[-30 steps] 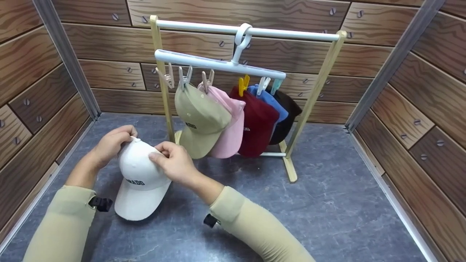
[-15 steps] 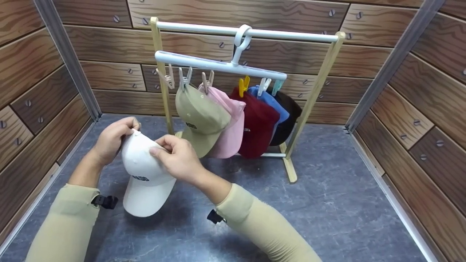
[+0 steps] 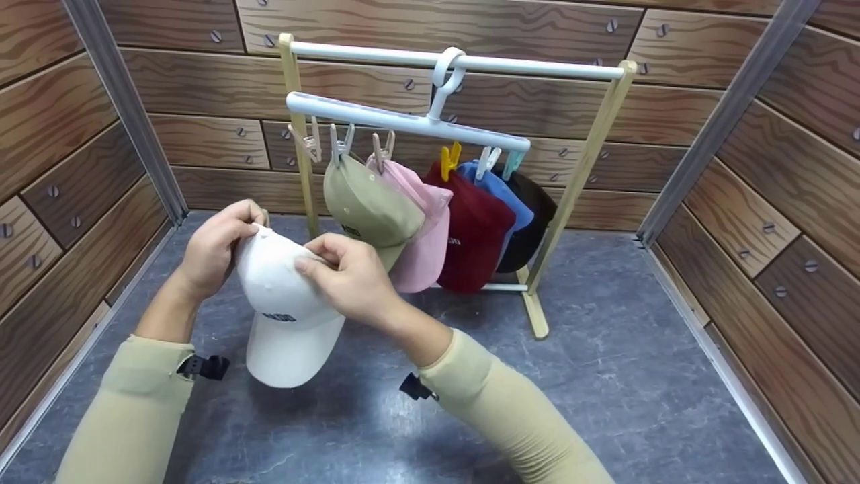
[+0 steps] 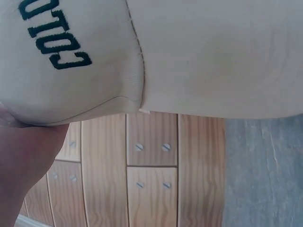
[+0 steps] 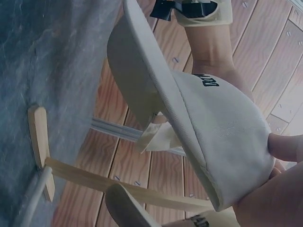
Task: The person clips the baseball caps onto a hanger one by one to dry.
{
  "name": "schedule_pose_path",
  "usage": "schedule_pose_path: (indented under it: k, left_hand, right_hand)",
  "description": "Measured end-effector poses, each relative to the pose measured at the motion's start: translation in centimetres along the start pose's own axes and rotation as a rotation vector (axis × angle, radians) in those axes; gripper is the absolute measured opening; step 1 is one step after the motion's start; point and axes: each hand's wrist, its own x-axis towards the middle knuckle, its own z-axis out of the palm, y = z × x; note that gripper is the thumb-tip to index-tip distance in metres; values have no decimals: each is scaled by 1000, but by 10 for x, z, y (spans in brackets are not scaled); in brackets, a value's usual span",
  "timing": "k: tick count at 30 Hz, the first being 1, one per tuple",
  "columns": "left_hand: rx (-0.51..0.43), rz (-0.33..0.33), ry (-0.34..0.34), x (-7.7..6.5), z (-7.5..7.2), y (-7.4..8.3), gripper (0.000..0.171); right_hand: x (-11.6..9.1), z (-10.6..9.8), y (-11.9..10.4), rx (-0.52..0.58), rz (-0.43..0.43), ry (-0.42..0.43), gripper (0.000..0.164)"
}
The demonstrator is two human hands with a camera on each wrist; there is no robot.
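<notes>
A white baseball cap (image 3: pixel 285 302) with dark lettering hangs from both hands, brim down, to the left of the rack. My left hand (image 3: pixel 218 252) pinches the crown near its top button. The right hand (image 3: pixel 353 275) grips the crown's side between thumb and fingers. Dark green letters and the brim (image 4: pixel 213 56) fill the top of the left wrist view. In the right wrist view the cap (image 5: pixel 227 123) is seen from the side, its brim pointing up and left.
A rack (image 3: pixel 584 161) bears a light blue hanger (image 3: pixel 403 121) with several clothespins. Clipped to it are a khaki cap (image 3: pixel 369 202), a pink cap (image 3: pixel 426 249), a dark red cap (image 3: pixel 470 235), a blue cap (image 3: pixel 517 208) and a black cap (image 3: pixel 534 235). The leftmost clothespin (image 3: pixel 309 144) holds nothing.
Both hands have carried the white cap up and to the right, closer to the khaki cap. The grip looks the same, and the hanging caps stay in place.
</notes>
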Motion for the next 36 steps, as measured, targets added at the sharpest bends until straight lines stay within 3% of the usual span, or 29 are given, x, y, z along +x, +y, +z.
schedule_pose_path:
  k: [11, 20, 36]
  left_hand:
    - [0, 14, 4, 4, 12, 13, 16]
    - [-80, 55, -39, 6, 17, 22, 17]
    - [-69, 104, 33, 15, 24, 32, 11]
  right_hand:
    - [4, -24, -1, -39, -7, 20, 12]
    - [8, -36, -6, -10, -21, 5, 13]
    - [16, -48, -14, 8, -24, 1, 14]
